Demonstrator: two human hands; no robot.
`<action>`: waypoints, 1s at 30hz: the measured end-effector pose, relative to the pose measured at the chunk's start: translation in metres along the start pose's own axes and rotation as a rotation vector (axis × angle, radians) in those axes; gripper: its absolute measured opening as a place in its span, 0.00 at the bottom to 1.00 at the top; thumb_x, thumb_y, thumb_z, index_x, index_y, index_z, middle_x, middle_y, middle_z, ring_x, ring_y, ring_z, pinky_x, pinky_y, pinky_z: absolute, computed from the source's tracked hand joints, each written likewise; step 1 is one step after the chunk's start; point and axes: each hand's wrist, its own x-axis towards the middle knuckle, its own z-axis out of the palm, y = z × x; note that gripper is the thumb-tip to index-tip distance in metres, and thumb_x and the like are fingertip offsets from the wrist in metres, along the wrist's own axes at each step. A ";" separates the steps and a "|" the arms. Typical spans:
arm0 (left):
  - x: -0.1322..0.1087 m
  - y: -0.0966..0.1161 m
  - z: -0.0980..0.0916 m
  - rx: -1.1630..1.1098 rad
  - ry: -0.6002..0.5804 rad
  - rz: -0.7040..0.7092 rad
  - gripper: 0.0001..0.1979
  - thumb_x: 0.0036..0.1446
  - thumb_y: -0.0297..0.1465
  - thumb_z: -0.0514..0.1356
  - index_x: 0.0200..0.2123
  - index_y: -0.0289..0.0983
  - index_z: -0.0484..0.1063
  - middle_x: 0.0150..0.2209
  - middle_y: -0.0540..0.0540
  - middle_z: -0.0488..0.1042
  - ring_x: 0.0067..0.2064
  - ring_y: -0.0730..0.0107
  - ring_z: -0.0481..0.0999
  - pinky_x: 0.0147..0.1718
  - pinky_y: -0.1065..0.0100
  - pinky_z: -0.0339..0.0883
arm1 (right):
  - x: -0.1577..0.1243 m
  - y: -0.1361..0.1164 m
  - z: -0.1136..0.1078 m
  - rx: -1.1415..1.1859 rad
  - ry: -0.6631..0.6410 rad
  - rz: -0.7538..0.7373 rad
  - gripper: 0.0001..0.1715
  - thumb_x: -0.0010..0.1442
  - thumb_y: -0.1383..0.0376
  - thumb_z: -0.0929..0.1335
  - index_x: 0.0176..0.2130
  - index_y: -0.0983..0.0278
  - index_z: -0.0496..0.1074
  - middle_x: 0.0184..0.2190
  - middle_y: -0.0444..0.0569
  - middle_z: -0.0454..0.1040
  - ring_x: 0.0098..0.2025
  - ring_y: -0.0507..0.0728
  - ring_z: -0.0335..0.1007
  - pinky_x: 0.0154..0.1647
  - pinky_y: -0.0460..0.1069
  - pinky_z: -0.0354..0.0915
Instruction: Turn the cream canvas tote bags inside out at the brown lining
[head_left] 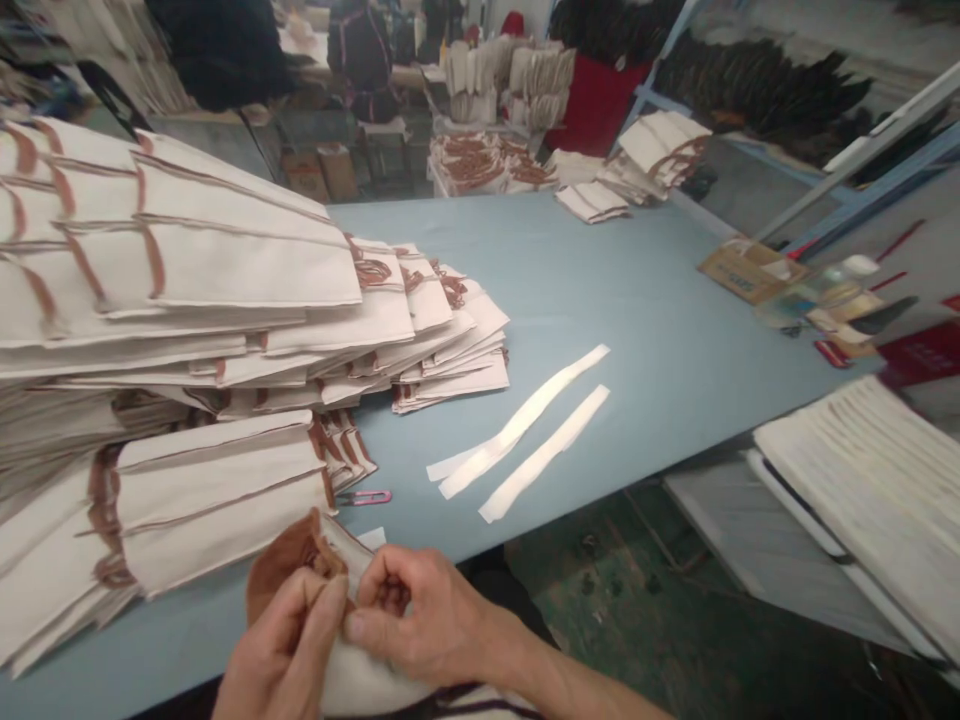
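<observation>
A cream cloth piece with a brown lining and edge, apparently a sewn bag (279,568), is held at the front edge of the table. My left hand (285,640) pinches its brown edge between thumb and fingers. Close beside it, my right hand (424,615) has its fingers curled and its thumb pressed in at the same edge. The fingers hide the exact spot they grip. Beyond my hands, pink-handled thread snips (365,497) lie on the table by a small stack of cream pieces with brown trim (217,500).
A tall pile of similar cream pieces (247,260) fills the left of the blue-grey table (645,300). Pale strips (544,455) lie mid-table. A cardboard box (750,268) and a jar (847,280) stand at the right edge. Another stack of cream cloth (870,490) is at lower right.
</observation>
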 end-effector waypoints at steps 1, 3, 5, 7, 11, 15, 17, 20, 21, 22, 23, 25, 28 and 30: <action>0.008 -0.006 0.004 0.116 0.002 0.063 0.23 0.70 0.48 0.54 0.25 0.41 0.65 0.22 0.54 0.66 0.22 0.71 0.67 0.21 0.73 0.64 | 0.004 0.010 -0.006 -0.113 0.020 0.025 0.10 0.59 0.58 0.75 0.34 0.62 0.75 0.25 0.36 0.71 0.28 0.48 0.67 0.29 0.42 0.61; 0.026 -0.017 0.017 0.305 0.018 0.190 0.22 0.72 0.43 0.49 0.26 0.41 0.62 0.21 0.55 0.65 0.22 0.71 0.66 0.23 0.72 0.62 | 0.011 0.033 -0.019 -0.302 0.064 0.098 0.09 0.60 0.59 0.75 0.34 0.62 0.77 0.26 0.37 0.75 0.29 0.49 0.70 0.30 0.42 0.61; 0.044 -0.027 0.034 0.362 -0.044 0.240 0.22 0.73 0.41 0.47 0.26 0.42 0.61 0.21 0.55 0.65 0.23 0.71 0.68 0.25 0.71 0.62 | 0.018 0.061 -0.033 -0.393 0.168 0.171 0.08 0.63 0.61 0.73 0.34 0.63 0.78 0.27 0.40 0.76 0.31 0.51 0.71 0.34 0.44 0.64; 0.060 -0.036 0.053 0.388 -0.148 0.263 0.22 0.73 0.41 0.47 0.26 0.41 0.62 0.22 0.54 0.66 0.25 0.70 0.72 0.28 0.71 0.64 | 0.023 0.088 -0.048 -0.485 0.301 0.262 0.09 0.69 0.64 0.69 0.36 0.65 0.78 0.30 0.44 0.78 0.35 0.53 0.74 0.40 0.49 0.68; 0.083 -0.060 0.082 0.513 -0.281 0.254 0.20 0.74 0.36 0.50 0.28 0.40 0.66 0.25 0.52 0.70 0.30 0.68 0.76 0.35 0.67 0.69 | 0.029 0.130 -0.075 -0.620 0.412 0.387 0.13 0.72 0.58 0.69 0.45 0.67 0.76 0.41 0.48 0.79 0.41 0.56 0.78 0.46 0.56 0.75; 0.095 -0.086 0.097 0.678 -0.361 0.178 0.13 0.72 0.36 0.59 0.36 0.35 0.74 0.31 0.51 0.76 0.34 0.67 0.78 0.40 0.61 0.75 | 0.039 0.147 -0.084 -0.715 0.448 0.403 0.14 0.72 0.58 0.70 0.50 0.66 0.76 0.46 0.50 0.79 0.44 0.58 0.78 0.48 0.57 0.76; 0.097 -0.094 0.103 0.734 -0.406 0.152 0.12 0.71 0.37 0.62 0.40 0.34 0.76 0.35 0.49 0.78 0.36 0.67 0.80 0.40 0.60 0.77 | 0.047 0.150 -0.081 -0.751 0.460 0.381 0.16 0.72 0.57 0.70 0.53 0.65 0.75 0.47 0.51 0.79 0.46 0.58 0.78 0.49 0.58 0.76; 0.100 -0.100 0.111 0.777 -0.441 0.125 0.12 0.71 0.37 0.62 0.47 0.34 0.76 0.40 0.46 0.80 0.39 0.65 0.81 0.41 0.59 0.78 | 0.063 0.151 -0.075 -0.797 0.464 0.346 0.20 0.72 0.57 0.70 0.57 0.65 0.73 0.50 0.52 0.78 0.48 0.60 0.78 0.51 0.60 0.76; 0.101 -0.101 0.113 0.783 -0.440 0.117 0.12 0.71 0.37 0.62 0.49 0.34 0.76 0.42 0.46 0.80 0.39 0.65 0.81 0.41 0.58 0.79 | 0.068 0.151 -0.074 -0.810 0.459 0.340 0.20 0.72 0.56 0.70 0.57 0.65 0.73 0.50 0.52 0.78 0.48 0.60 0.78 0.51 0.60 0.75; 0.102 -0.101 0.115 0.787 -0.438 0.111 0.13 0.71 0.37 0.62 0.51 0.34 0.75 0.43 0.45 0.80 0.40 0.65 0.81 0.42 0.58 0.79 | 0.071 0.152 -0.073 -0.821 0.452 0.335 0.19 0.72 0.57 0.70 0.57 0.65 0.73 0.50 0.52 0.78 0.48 0.60 0.78 0.51 0.60 0.76; 0.103 -0.100 0.117 0.787 -0.436 0.107 0.14 0.71 0.37 0.62 0.53 0.34 0.75 0.44 0.45 0.80 0.41 0.64 0.82 0.42 0.58 0.79 | 0.074 0.154 -0.073 -0.830 0.442 0.330 0.18 0.72 0.57 0.70 0.56 0.65 0.73 0.50 0.52 0.78 0.48 0.60 0.78 0.51 0.60 0.76; 0.104 -0.099 0.120 0.782 -0.438 0.105 0.14 0.71 0.36 0.62 0.54 0.34 0.74 0.45 0.44 0.80 0.41 0.64 0.82 0.43 0.57 0.80 | 0.075 0.157 -0.074 -0.839 0.420 0.313 0.17 0.72 0.58 0.70 0.54 0.66 0.74 0.51 0.52 0.78 0.49 0.60 0.78 0.51 0.59 0.76; 0.105 -0.096 0.122 0.760 -0.442 0.114 0.14 0.71 0.36 0.62 0.53 0.34 0.74 0.45 0.44 0.80 0.42 0.64 0.82 0.43 0.57 0.80 | 0.071 0.163 -0.080 -0.835 0.402 0.281 0.16 0.72 0.58 0.70 0.54 0.65 0.75 0.51 0.52 0.77 0.50 0.60 0.77 0.51 0.60 0.76; 0.106 -0.094 0.122 0.740 -0.440 0.126 0.13 0.71 0.36 0.62 0.53 0.34 0.75 0.45 0.44 0.80 0.42 0.63 0.82 0.43 0.57 0.80 | 0.069 0.167 -0.084 -0.822 0.413 0.276 0.16 0.72 0.58 0.70 0.54 0.65 0.75 0.51 0.52 0.77 0.49 0.60 0.78 0.51 0.59 0.76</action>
